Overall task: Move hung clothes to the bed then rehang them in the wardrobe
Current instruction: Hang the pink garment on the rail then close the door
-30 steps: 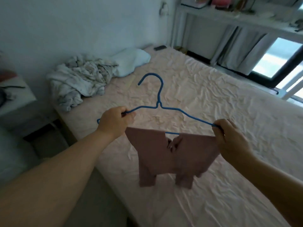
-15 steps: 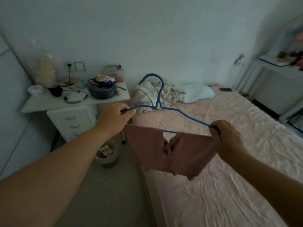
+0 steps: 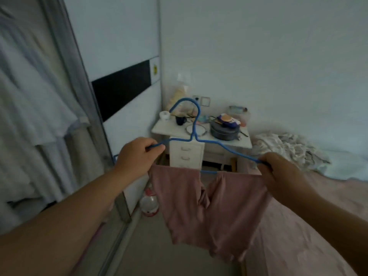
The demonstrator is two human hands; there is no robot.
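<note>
A: Where's the garment?

B: The pink shorts (image 3: 209, 208) hang over the bottom bar of the blue hanger (image 3: 196, 134), held in mid-air between the wardrobe (image 3: 49, 116) at left and the bed (image 3: 310, 226) at right. The left hand (image 3: 137, 156) grasps one shoulder of the hanger, the right hand (image 3: 278, 172) grasps the other.

A: How to hang it well?

B: I'd keep the bar level so the shorts don't slide, then free one hand to take the hook and steer it onto the rail, which I can't see.
</note>
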